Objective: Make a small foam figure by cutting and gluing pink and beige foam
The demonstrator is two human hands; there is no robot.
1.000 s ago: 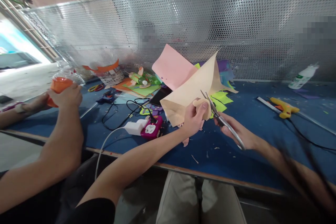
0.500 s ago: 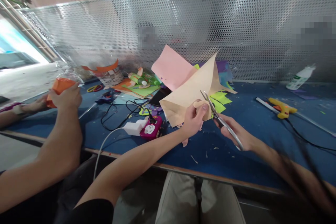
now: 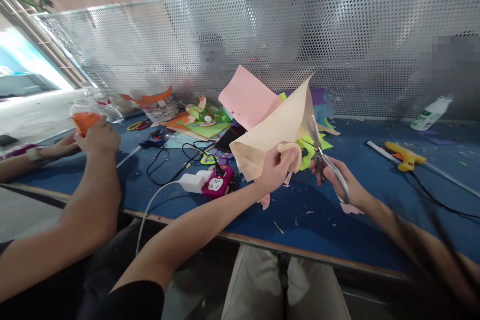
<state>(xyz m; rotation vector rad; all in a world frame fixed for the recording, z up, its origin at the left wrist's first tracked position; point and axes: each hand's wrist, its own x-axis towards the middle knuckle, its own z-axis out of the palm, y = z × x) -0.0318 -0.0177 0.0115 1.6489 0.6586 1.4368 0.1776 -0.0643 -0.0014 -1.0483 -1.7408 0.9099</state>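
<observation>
My left hand (image 3: 278,166) is closed on the near edge of a large cream sheet of paper (image 3: 275,122), with a curled part of it between thumb and fingers. The sheet rises away from me over the desk, bent and folded at its lower left. In my right hand (image 3: 343,180) is a pair of scissors (image 3: 318,147), its blades pointing up and away, just right of the sheet's curled edge and apart from it. Behind the cream sheet leans a pink sheet (image 3: 251,95). Yellow-green paper pieces (image 3: 322,141) lie under it on the right.
On the left, a co-worker's hands (image 3: 99,135) hold a clear bottle with orange (image 3: 85,120). A magenta power adapter (image 3: 218,182) with cables sits left of my forearm. To the right lie a yellow glue gun (image 3: 407,156) and a white bottle (image 3: 431,114). A perforated metal panel (image 3: 262,25) borders the desk.
The scissors have moved right and away from the curled paper edge, tilting more upright. A pink scrap now shows beneath my right hand. My left hand keeps its grip. The co-worker's orange bottle has turned upright.
</observation>
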